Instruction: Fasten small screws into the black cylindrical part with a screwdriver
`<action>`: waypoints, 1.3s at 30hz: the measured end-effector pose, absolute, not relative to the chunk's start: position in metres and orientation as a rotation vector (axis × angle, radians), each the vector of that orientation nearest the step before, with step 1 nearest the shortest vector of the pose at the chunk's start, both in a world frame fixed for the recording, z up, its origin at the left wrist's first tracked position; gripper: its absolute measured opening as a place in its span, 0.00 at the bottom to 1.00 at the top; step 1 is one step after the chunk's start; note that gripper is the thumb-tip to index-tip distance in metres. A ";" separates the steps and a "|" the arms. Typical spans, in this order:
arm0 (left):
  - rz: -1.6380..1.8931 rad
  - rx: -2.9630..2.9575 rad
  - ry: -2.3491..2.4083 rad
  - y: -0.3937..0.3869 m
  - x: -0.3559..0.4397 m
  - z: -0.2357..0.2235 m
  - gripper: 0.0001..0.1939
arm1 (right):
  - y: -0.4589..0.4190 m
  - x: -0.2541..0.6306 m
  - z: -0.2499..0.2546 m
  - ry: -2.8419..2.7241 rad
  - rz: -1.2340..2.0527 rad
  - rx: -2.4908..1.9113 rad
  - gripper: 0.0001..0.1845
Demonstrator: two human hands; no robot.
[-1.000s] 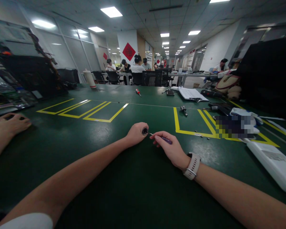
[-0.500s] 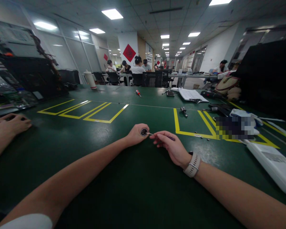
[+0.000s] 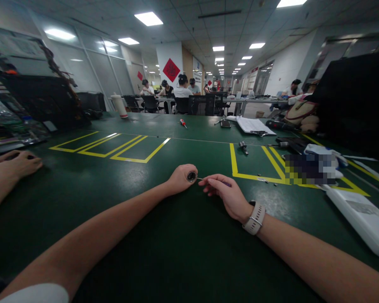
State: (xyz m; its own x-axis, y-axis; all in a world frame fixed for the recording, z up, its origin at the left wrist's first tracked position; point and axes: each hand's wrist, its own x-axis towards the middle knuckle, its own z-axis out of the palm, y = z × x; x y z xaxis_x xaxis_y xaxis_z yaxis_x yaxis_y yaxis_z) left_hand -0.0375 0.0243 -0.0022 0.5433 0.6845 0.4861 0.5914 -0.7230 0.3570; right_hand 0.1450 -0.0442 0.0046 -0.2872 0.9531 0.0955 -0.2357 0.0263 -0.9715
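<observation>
My left hand [image 3: 179, 179] is closed around a round metal part [image 3: 191, 176], whose dark hollow end faces me. My fingers hide the rest of that part. To its right, my right hand [image 3: 222, 191] pinches a small screwdriver [image 3: 227, 184] with a purple handle and a thin metal shaft. The shaft points left and its tip is at the right edge of the round part; whether it touches cannot be made out. Both hands are just over the green table [image 3: 164, 261]. A few tiny dark pieces [image 3: 267, 182] lie right of my right hand.
Another person's hand [image 3: 17, 166] rests at the left. Yellow tape [image 3: 129, 160] marks the table. Beyond lie a metal part [image 3: 243, 147], a red screwdriver [image 3: 183, 123] and a clipboard with papers [image 3: 254, 125]. A white device [image 3: 363, 219] is at the right.
Half a second ago the screwdriver's shaft reached into the round part's opening; now its tip is back at the rim. The round part has turned slightly in my left hand.
</observation>
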 end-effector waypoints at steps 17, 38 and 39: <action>0.892 2.734 1.102 0.023 -0.037 -0.003 0.04 | -0.045 0.141 0.003 -1.343 1.406 -0.881 0.08; 0.819 2.786 1.073 0.027 -0.037 -0.007 0.03 | -0.042 0.141 0.002 -1.237 1.464 -0.868 0.08; 0.811 2.796 1.066 0.027 -0.037 -0.007 0.03 | -0.042 0.142 0.003 -1.201 1.488 -0.865 0.08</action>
